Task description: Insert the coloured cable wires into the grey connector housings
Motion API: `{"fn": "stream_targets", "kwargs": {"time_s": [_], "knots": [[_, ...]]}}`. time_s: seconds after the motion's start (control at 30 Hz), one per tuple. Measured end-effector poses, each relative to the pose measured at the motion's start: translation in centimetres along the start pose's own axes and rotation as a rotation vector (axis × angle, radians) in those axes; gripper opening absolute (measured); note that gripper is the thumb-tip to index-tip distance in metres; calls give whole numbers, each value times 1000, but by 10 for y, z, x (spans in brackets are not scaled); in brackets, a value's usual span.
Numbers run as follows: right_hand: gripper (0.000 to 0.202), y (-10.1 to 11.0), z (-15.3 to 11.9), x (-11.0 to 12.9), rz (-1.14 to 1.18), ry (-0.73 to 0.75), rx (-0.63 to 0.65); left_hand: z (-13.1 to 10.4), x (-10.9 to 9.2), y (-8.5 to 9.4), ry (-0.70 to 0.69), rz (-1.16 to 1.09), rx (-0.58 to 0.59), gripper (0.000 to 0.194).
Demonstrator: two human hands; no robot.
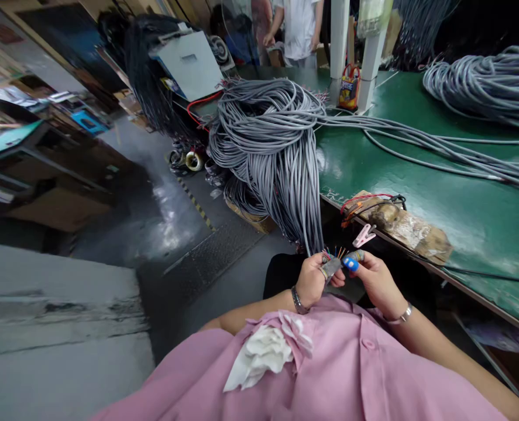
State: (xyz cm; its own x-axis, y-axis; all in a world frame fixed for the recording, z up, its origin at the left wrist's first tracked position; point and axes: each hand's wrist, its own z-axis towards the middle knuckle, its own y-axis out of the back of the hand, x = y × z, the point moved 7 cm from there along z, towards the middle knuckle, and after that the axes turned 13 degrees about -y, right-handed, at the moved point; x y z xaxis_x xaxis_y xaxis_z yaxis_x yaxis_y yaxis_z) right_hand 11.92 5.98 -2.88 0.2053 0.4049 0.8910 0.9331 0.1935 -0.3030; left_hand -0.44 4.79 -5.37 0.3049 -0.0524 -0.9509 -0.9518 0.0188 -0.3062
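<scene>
Close to my body, my left hand [312, 280] is closed around the end of a grey cable, its thumb wrapped in grey tape. Thin coloured wires [339, 253], orange, blue and red among them, fan out above its fingers. My right hand [377, 282] is pinched beside these wires, a blue cover [351, 264] on its thumb and tape on a finger. What sits between its fingertips is too small to make out. Just beyond the hands, a pink clip [364, 235] is at the table edge, by a taped wooden block [411, 230] with red and black leads.
A large bundle of grey cables [270, 126] drapes over the corner of the green table [386, 149]. Another coil [490, 85] lies at the right. A white box [191, 65], a small bag [349, 88] and white posts stand behind. A person [301, 26] stands across the table.
</scene>
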Motion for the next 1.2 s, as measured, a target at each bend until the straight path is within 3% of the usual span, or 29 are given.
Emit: {"fn": "stream_targets", "kwargs": {"time_s": [0.47,0.8,1.03,1.2], "knots": [[19,-8,0,8,37,11,7,0,-2,-5,-19,22,44,31],[14,-21,5,-10,314,-40,104,6,0,-1,-50,-20,-60,28],[22,19,11,-27,357,-37,-15,9,-5,10,-44,-45,-133,27],[42,44,21,-32,389,-90,-60,10,-12,6,-25,-74,-61,25]]}}
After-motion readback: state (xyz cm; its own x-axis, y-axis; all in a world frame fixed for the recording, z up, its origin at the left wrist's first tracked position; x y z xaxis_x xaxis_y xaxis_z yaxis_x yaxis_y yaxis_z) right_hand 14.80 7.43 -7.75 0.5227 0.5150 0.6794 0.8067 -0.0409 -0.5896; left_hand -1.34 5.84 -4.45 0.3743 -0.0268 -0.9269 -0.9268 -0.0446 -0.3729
